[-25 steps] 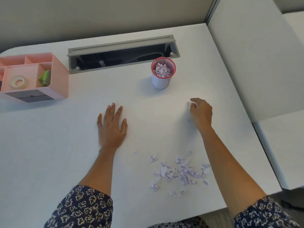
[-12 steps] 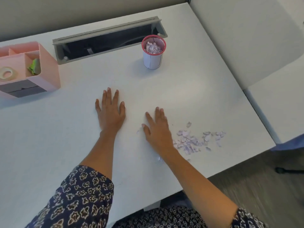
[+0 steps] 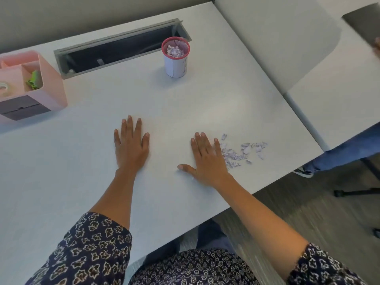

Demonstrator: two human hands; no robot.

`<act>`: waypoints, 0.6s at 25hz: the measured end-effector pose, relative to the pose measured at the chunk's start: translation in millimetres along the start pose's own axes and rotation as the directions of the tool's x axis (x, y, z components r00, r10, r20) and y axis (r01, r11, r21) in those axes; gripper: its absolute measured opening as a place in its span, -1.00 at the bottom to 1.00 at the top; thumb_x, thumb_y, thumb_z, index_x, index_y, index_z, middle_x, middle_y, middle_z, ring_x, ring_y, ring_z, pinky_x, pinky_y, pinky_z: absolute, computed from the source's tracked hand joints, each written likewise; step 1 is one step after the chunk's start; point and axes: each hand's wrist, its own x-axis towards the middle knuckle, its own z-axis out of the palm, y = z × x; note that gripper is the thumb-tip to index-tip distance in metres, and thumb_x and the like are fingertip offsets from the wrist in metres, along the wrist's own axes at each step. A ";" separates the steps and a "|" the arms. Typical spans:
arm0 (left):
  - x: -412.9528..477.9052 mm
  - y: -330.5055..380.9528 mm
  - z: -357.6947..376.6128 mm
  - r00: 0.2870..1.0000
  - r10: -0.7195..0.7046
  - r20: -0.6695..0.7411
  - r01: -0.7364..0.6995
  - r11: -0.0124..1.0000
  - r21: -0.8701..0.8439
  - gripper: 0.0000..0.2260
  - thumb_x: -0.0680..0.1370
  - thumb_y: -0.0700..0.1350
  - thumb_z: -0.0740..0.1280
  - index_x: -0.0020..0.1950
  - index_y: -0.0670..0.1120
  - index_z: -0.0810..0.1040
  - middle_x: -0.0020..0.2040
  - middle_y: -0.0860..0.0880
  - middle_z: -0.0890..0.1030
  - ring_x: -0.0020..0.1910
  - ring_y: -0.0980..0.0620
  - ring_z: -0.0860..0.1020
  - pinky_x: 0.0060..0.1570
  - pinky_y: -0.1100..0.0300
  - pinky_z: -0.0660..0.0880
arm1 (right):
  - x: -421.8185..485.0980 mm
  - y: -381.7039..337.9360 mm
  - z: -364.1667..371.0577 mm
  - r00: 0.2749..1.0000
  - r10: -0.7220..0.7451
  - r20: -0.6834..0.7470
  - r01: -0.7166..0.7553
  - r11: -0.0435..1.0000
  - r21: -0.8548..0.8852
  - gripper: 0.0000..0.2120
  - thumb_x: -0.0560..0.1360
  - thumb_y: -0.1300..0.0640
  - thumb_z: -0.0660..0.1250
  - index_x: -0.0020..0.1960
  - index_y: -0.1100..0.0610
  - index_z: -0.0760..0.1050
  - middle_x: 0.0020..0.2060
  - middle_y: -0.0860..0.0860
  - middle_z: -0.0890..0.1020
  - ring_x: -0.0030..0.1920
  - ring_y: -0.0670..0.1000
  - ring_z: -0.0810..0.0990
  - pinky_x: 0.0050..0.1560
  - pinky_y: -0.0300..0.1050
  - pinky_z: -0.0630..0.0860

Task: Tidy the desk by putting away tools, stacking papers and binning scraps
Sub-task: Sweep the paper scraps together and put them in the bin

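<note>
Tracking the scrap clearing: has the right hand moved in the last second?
Yes. The right hand drew back from near the red-rimmed cup toward the person, now flat left of the paper scraps.

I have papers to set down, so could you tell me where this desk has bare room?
Bare desk lies between the red-rimmed cup and the paper scraps. Another patch runs from the pink organizer to the left hand. A narrower strip lies between it and the right hand. Crowded: beside the right hand, where scraps lie scattered.
</note>
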 end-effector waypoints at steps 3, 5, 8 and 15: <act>-6.6 1.8 1.5 1.000 -0.010 -0.005 0.010 1.000 0.007 -0.50 0.66 0.10 -0.06 0.59 -0.02 0.00 0.60 -0.06 -0.05 0.58 -0.03 -0.11 0.52 -0.09 -0.14 | -0.8 42.5 -11.3 0.991 0.123 -0.050 -0.119 0.990 0.075 -0.07 0.41 -0.51 -0.33 0.58 0.08 -0.22 0.56 0.06 -0.24 0.54 0.07 -0.33 0.50 0.24 -0.29; -8.8 1.8 2.1 1.000 -0.016 -0.004 0.016 1.000 0.008 -0.49 0.66 0.10 -0.07 0.59 -0.02 0.00 0.60 -0.06 -0.05 0.58 -0.03 -0.12 0.52 -0.10 -0.13 | -4.5 77.1 -13.4 0.973 0.224 -0.062 -0.216 0.969 0.122 -0.12 0.44 -0.50 -0.28 0.58 0.02 -0.20 0.56 0.08 -0.23 0.54 0.13 -0.32 0.49 0.26 -0.28; -9.1 3.4 1.6 1.000 -0.016 -0.001 0.016 1.000 0.003 -0.50 0.66 0.09 -0.06 0.59 -0.03 0.01 0.60 -0.07 -0.04 0.58 -0.04 -0.11 0.52 -0.11 -0.13 | -17.4 121.0 -2.6 0.931 0.362 -0.054 -0.346 0.918 0.191 -0.12 0.42 -0.52 -0.28 0.58 -0.03 -0.18 0.56 0.12 -0.22 0.54 0.19 -0.30 0.50 0.28 -0.24; -9.7 5.3 1.0 1.000 -0.025 -0.012 0.025 1.000 0.007 -0.50 0.67 0.09 -0.06 0.59 -0.02 0.02 0.60 -0.06 -0.03 0.58 -0.03 -0.10 0.52 -0.09 -0.13 | -51.7 98.3 30.3 0.961 0.245 -0.130 -0.184 0.914 0.362 0.01 0.38 -0.57 -0.14 0.59 0.07 -0.19 0.56 0.14 -0.24 0.54 0.15 -0.33 0.52 0.26 -0.16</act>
